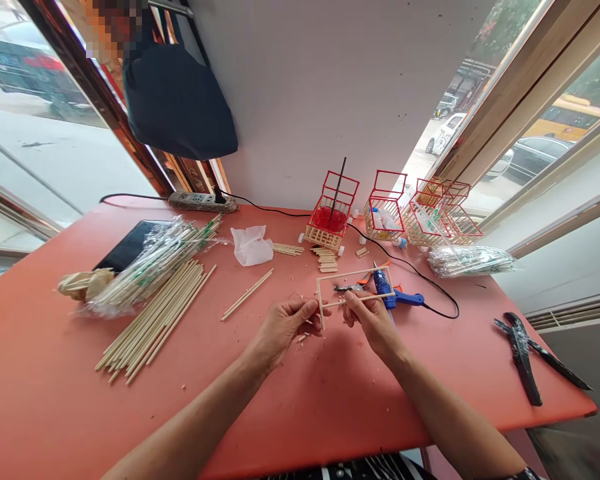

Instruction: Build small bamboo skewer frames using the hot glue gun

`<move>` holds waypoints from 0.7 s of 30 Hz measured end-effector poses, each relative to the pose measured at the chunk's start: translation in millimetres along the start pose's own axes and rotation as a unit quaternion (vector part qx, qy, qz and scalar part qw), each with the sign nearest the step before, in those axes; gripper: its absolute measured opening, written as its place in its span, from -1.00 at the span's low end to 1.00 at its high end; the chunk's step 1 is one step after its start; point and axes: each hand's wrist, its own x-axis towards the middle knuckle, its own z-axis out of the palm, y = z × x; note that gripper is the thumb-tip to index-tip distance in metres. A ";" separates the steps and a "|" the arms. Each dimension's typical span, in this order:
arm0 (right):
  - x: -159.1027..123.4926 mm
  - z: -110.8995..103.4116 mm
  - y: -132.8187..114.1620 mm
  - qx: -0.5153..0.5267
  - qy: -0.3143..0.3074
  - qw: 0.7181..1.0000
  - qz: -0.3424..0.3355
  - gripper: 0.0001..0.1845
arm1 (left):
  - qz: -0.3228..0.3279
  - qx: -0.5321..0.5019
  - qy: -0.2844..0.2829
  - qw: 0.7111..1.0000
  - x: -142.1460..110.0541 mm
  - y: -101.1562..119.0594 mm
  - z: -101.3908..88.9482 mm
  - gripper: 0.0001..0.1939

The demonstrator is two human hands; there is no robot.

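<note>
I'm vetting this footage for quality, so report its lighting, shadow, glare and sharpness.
Head view: daylight washes out the left window; head view: glints streak the plastic-wrapped sticks; head view: a soft shadow darkens the red table below the right hand; head view: the stick frame looks fairly sharp; head view: a pixelated patch masks part of the upper left.

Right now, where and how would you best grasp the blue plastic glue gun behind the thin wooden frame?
Probably around the blue handle, from the person's right: it juts that way, clear of the frame, which in view overlaps the gun's body; mind the trailing black cord.
</note>
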 end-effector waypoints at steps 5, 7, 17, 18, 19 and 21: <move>-0.5 0.0 1.2 -0.012 0.015 1.000 -0.008 -0.44 | -0.020 -0.019 -0.008 1.000 0.2 1.5 -2.3 -0.59; -0.8 0.4 2.4 -0.015 0.015 1.000 -0.009 -0.44 | -0.019 -0.021 0.000 1.000 0.1 1.1 -2.2 -0.60; -0.6 0.9 4.3 -0.001 0.010 1.000 -0.010 -0.42 | -0.048 -0.072 0.009 0.996 -1.8 6.6 2.3 -0.57; -0.6 1.3 3.5 -0.002 0.009 1.000 -0.010 -0.43 | -0.050 -0.078 0.014 0.996 -1.9 6.8 2.6 -0.55; -0.8 1.9 2.4 -0.006 0.007 1.000 -0.010 -0.43 | -0.051 -0.082 0.018 0.995 -1.9 6.7 2.9 -0.54; -1.6 3.3 -0.3 -0.023 0.002 1.000 -0.011 -0.44 | -0.053 -0.081 0.028 0.995 -1.7 5.9 2.9 -0.54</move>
